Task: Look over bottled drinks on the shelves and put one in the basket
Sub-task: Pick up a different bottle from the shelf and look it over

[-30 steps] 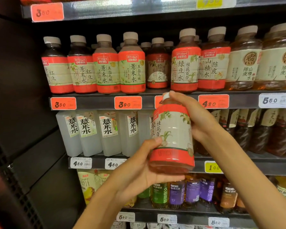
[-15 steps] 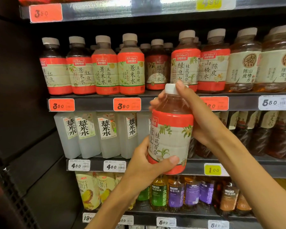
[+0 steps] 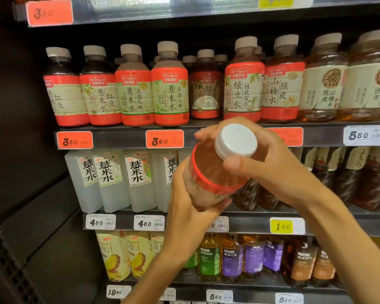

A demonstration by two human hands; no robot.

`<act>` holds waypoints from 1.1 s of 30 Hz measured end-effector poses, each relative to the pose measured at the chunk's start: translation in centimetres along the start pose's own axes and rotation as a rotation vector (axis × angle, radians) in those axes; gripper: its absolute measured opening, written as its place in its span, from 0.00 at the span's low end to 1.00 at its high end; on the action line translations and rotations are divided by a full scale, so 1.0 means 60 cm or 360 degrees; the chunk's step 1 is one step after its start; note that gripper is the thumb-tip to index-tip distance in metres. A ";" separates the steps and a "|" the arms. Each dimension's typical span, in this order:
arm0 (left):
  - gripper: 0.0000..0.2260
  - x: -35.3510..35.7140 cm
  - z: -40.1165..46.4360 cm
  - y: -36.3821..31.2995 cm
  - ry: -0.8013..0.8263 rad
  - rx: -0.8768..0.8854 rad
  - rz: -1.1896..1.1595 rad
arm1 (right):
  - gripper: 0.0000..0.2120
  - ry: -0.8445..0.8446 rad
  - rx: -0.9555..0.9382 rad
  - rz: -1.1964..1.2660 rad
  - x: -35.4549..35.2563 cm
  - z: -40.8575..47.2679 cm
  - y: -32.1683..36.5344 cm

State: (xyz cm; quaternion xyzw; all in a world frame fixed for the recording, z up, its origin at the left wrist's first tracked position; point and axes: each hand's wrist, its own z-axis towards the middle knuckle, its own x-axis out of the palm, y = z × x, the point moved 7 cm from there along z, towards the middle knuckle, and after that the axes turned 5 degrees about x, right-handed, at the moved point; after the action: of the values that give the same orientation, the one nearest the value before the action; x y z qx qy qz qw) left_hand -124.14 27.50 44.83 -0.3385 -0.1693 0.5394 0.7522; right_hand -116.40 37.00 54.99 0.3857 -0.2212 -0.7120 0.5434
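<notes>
Dark store shelving fills the view, with price tags along each shelf edge. At the far left, the upper row holds red-labelled bottles with pale caps, standing upright side by side. Below them on the middle shelf stand cloudy white bottles with bold black lettering. Lower still, yellow juice bottles stand at the left of the bottom shelf.

Toward the middle, the left hand comes up from below and grips the lower body of a held bottle, thumb wrapped across its front and fingers curled behind. That bottle is in the air in front of the middle shelf, tilted so its white cap points toward the camera; its label has a red band at the top and the drink inside looks pale pink-orange. The right hand holds the bottle's shoulder and neck just beside the cap, thumb on the near side, fingers curled over the far side.

To the right, the upper shelf carries cream-labelled amber bottles, and the middle shelf holds dark brown bottles. Green and purple-labelled bottles sit on the bottom shelf. No basket is in view.
</notes>
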 end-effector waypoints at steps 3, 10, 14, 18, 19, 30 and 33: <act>0.37 -0.009 0.005 -0.004 -0.0030 0.0060 -0.0083 | 0.24 0.0187 0.0038 -0.0235 0.002 -0.004 -0.001; 0.37 -0.005 0.018 -0.018 0.0131 0.0141 -0.0062 | 0.19 0.0115 -0.0093 -0.0159 0.015 -0.006 0.002; 0.37 -0.002 0.011 -0.007 0.0299 0.0009 -0.0122 | 0.17 -0.0040 -0.0089 -0.0071 -0.001 0.004 -0.002; 0.38 0.004 -0.004 0.005 0.0393 -0.0265 -0.0382 | 0.13 -0.0234 0.0069 0.0298 -0.025 0.023 -0.026; 0.35 0.009 -0.006 0.005 0.0434 -0.0310 -0.0462 | 0.12 -0.0257 0.0120 0.0412 -0.027 0.027 -0.034; 0.29 0.024 -0.008 -0.009 0.0401 -0.0435 -0.0640 | 0.12 -0.0583 0.0253 0.0479 -0.033 0.032 -0.051; 0.24 0.032 -0.005 -0.007 0.0294 -0.0429 -0.0597 | 0.15 -0.0523 0.0333 0.0396 -0.028 0.040 -0.058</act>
State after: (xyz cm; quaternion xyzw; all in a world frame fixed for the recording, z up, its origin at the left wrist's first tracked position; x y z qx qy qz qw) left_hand -122.94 29.08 44.70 -0.4463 -0.2299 0.3297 0.7996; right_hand -120.23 39.42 54.39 0.2886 -0.4251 -0.6660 0.5407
